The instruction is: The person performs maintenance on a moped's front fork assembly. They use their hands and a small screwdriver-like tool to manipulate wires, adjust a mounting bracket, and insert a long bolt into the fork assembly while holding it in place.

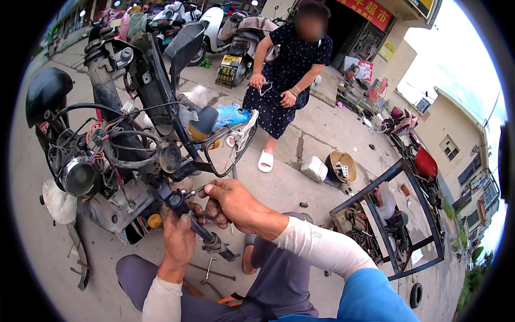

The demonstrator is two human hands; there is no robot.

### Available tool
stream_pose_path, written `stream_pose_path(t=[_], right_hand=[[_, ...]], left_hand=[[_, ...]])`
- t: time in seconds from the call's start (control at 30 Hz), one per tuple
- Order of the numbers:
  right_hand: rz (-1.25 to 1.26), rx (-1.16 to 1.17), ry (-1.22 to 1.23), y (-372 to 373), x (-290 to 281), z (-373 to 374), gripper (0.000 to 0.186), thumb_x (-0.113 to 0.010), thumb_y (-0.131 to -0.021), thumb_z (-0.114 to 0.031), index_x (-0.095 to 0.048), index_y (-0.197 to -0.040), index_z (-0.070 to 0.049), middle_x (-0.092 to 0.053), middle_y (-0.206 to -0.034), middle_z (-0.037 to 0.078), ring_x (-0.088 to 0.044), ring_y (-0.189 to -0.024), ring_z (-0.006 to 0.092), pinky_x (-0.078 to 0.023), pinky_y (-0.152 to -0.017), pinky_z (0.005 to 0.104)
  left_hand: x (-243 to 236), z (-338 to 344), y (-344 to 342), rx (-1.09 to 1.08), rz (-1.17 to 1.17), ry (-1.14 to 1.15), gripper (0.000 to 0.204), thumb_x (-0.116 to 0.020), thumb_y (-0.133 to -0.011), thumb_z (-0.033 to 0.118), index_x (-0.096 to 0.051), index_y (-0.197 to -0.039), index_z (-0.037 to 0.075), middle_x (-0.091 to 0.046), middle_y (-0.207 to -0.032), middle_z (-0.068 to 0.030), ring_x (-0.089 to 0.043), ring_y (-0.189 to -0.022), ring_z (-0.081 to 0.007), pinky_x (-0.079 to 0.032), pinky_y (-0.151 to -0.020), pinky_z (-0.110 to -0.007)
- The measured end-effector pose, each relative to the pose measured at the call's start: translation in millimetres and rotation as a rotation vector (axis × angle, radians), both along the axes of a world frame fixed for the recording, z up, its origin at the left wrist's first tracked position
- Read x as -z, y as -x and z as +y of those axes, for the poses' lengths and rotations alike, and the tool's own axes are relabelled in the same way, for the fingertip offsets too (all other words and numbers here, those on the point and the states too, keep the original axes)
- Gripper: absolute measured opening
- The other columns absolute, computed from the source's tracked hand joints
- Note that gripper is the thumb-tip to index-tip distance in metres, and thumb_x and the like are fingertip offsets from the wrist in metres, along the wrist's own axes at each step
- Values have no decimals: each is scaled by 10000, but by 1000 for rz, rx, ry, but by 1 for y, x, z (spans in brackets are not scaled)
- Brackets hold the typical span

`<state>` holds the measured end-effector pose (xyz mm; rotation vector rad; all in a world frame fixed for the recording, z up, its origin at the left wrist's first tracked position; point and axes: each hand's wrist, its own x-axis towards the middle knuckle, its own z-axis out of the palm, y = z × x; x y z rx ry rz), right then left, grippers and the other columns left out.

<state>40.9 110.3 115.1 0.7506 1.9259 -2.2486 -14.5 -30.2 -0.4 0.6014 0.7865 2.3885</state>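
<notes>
My left hand (178, 241) is closed round a dark metal shaft (201, 229) that slants down in front of me, with a clamp-like fitting at its lower end. Above it, my right hand (236, 205) pinches at a small shiny bolt (186, 193) by the shaft's upper end, its fingertips blackened. The bolt's far part is hard to make out. Just beyond stands a stripped scooter (115, 145) with bare wiring, a round headlight (80, 176) and an open dark frame (214, 172).
Wrenches (209, 271) lie on the ground by my legs. At right, a black metal frame (394, 268) surrounds a box of tools (357, 225). A person in a dark dress (287, 70) stands ahead, near a white jug (314, 169) and a basket (343, 158). Parked scooters (214, 32) line the back.
</notes>
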Motion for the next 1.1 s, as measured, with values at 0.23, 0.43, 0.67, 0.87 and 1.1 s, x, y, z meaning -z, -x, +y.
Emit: stream_pose_path(t=[0.23, 0.43, 0.67, 0.87, 1.1], right_hand=[[159, -45, -270, -5, 5, -3, 319, -392, -1081, -230, -562, -1035, 35, -515, -582, 43, -456, -411, 116, -385, -397, 269], [179, 70, 72, -8, 17, 2, 293, -409, -1086, -235, -546, -1010, 13, -506, -594, 22, -447, -427, 104, -402, -427, 257], [519, 64, -193, -2, 55, 4, 258, -461, -1085, -251, -555, -1111, -12, -516, -718, -11, -496, -632, 48, -421, -506, 229], [567, 74, 0, 1, 80, 1, 230, -466, -1078, -196, -540, -1204, -18, -556, -887, 22, -644, -742, 93, -557, -645, 226], [847, 99, -542, 23, 105, 7, 158, -521, -1035, -73, -605, -1143, 5, -649, -1018, 90, -665, -892, 166, -536, -767, 290]], left_hand=[[2, 2, 0, 14, 94, 72, 578, -716, -901, 249, -461, -1354, -5, -605, -1026, -79, -561, -912, -168, -457, -851, -329], [10, 10, -7, 128, 121, 237, 389, -612, -903, 96, -512, -1258, -30, -661, -1022, -81, -628, -905, -167, -483, -825, -296], [32, 19, -9, 77, 9, 390, 313, -606, -902, 18, -522, -1199, -29, -638, -896, -46, -568, -676, -106, -471, -619, -263], [26, 23, -14, 55, -20, 439, 262, -565, -905, -7, -518, -1162, -28, -612, -805, -45, -552, -622, -110, -454, -586, -262], [31, 13, -7, 68, 31, 430, 282, -591, -909, 35, -515, -1174, -25, -610, -801, -42, -537, -616, -102, -443, -587, -256]])
